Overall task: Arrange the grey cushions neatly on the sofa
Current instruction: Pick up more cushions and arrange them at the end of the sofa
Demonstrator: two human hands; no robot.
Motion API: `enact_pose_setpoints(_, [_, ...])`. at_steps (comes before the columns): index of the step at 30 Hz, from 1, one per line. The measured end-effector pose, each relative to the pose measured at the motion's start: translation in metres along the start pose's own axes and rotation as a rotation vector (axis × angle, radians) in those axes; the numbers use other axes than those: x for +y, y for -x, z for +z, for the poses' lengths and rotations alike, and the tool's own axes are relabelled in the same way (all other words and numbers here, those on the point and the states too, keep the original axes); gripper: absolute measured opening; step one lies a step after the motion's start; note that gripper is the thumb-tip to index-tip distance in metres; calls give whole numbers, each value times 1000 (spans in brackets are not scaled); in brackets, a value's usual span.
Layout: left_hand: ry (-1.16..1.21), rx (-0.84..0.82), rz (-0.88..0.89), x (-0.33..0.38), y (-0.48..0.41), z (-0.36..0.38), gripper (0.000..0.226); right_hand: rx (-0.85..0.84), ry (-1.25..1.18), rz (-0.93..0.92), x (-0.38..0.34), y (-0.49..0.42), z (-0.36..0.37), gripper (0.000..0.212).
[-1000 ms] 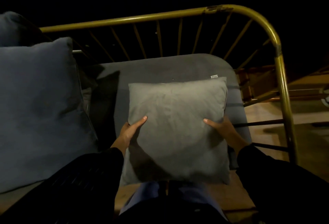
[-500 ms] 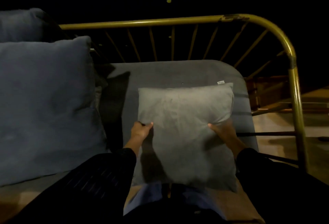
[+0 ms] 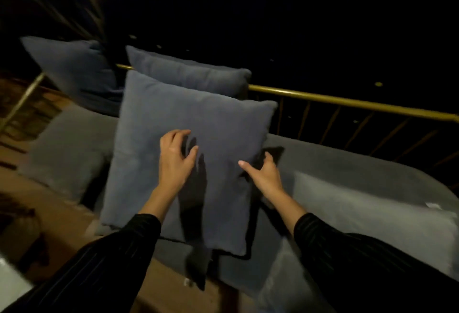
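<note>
A large blue-grey cushion stands tilted in the middle of the sofa's grey seat pad. My left hand hovers over its front face with fingers curled and apart. My right hand reaches its right edge, fingers spread, holding nothing. The small light grey cushion lies flat at the right, free of both hands. Two more blue-grey cushions lean on the back rail behind. Another grey cushion lies at the left.
The sofa's brass back rail with thin spindles runs behind the cushions. A brass post stands at the far left. Wooden floor shows at the left and below. The surroundings are dark.
Both hands have let go of the small light grey cushion, which now lies at the right. My view has swung left, and both hands have moved onto the large blue-grey cushion.
</note>
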State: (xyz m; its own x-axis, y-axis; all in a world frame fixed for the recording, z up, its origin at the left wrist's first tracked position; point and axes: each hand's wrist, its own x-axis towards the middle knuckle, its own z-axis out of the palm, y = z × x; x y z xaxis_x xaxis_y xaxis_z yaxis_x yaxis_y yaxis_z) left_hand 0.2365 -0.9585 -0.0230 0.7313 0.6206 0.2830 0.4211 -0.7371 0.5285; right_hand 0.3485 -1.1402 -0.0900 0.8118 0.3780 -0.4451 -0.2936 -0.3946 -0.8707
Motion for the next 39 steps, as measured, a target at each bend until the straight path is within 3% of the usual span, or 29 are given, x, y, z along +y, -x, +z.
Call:
enact_pose_setpoints(4, [-73, -2, -165, -76, -36, -33, 59, 8, -6, 60, -15, -6, 53, 128])
enact_pose_setpoints(8, [-13, -44, -263, -113, -52, -55, 85, 3, -127, 135, -4, -17, 61, 141])
enact_pose_setpoints(11, [69, -92, -381, -128, -58, -58, 109, -94, -332, 162, 8, -17, 51, 136])
enact_pose_setpoints(14, [249, -141, -634, -138, -68, -60, 140, -189, -415, 178, 11, -17, 45, 132])
enact_pose_setpoints(17, [422, -136, -738, -155, -80, -59, 138, -193, -476, 194, 11, -16, 44, 107])
enact_pose_setpoints(19, [436, -115, -735, -161, -83, -57, 123, -189, -526, 188, 10, -11, 40, 103])
enact_pose_setpoints(23, [392, -72, -663, -111, -78, -70, 110, -200, -604, 120, 7, 9, 18, 125])
enact_pose_setpoints(25, [398, -81, -605, -81, -73, -72, 110, -176, -641, 94, 7, 19, -2, 115])
enact_pose_setpoints(29, [402, -94, -517, -18, -63, -63, 135, -99, -676, 37, -1, 37, -59, 97])
enact_pose_setpoints(35, [453, -84, -335, 92, -83, -44, 136, 79, -692, -75, -27, 46, -160, 106])
enact_pose_setpoints(37, [499, -70, -268, 134, -92, -36, 128, 153, -693, -142, -34, 45, -197, 87])
enact_pose_setpoints(39, [547, -67, -200, 174, -97, -24, 109, 224, -695, -203, -41, 42, -234, 89])
